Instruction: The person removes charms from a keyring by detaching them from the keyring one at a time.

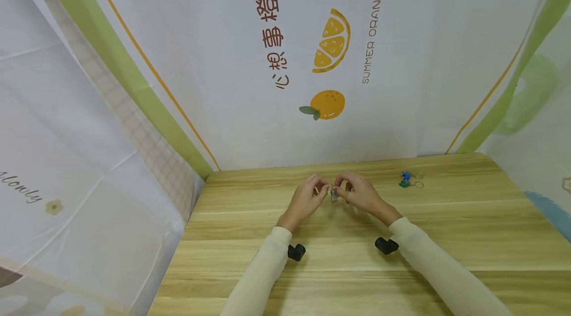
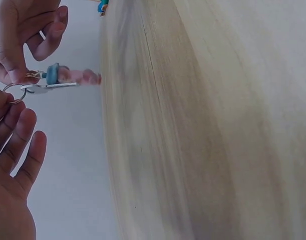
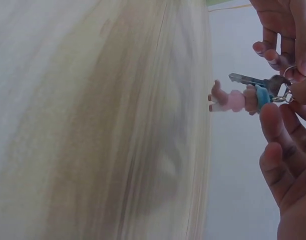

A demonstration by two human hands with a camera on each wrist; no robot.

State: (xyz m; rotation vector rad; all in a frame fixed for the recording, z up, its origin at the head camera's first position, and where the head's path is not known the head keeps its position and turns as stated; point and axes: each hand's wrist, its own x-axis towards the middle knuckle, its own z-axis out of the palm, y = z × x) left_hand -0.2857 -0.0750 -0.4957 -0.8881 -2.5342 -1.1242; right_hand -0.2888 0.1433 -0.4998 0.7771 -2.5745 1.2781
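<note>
My left hand [image 1: 307,202] and right hand [image 1: 360,194] meet over the table, fingertips close together. The left thumb and fingers pinch a metal split ring [image 2: 12,85]. From the ring hangs a silver key [image 3: 250,80]. Alongside the key dangles a small figure charm [image 3: 237,101], pink with a blue top part. Its short chain [image 3: 279,99] is pinched by the right thumb and forefinger, right beside the ring. The other fingers of both hands are spread loosely. Fingertips partly hide the ring where the chain meets it.
On the wooden table [image 1: 250,251], to the right of my hands, lie a blue charm [image 1: 405,175] and a green charm [image 1: 404,183], each with a ring. Black wrist cameras [image 1: 296,252] stick out from both sleeves. A white printed cloth [image 1: 214,58] stands behind the table's far edge.
</note>
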